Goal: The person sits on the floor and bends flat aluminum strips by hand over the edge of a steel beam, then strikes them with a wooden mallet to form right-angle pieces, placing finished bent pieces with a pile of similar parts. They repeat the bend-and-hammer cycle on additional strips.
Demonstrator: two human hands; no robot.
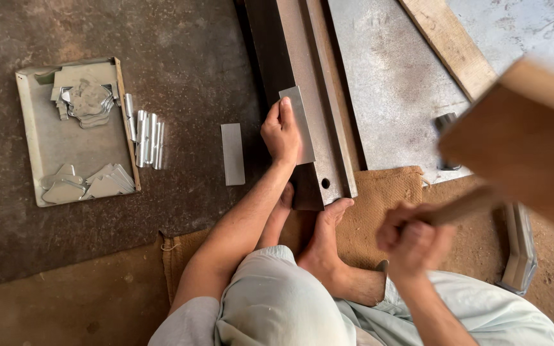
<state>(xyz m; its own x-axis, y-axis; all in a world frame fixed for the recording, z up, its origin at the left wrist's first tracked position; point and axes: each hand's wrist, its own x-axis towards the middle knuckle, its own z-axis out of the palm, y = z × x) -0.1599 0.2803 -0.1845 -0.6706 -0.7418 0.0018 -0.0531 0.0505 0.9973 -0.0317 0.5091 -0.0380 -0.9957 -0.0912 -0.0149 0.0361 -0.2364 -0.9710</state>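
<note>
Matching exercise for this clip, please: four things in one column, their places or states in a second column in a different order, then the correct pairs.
1. wooden mallet
2. metal strip
3. spare strip
4. tray

A. lying alone on the floor
B. pressed on the steel bar by the left hand
C. holds cut metal shapes
D. raised, gripped by the right hand

Pairs: 1-D, 2-B, 3-A, 4-C

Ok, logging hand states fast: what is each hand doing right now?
Left hand: fingers pressed on a flat metal strip, holding it against the steel bar.
Right hand: closed around the handle of a raised wooden mallet.
</note>
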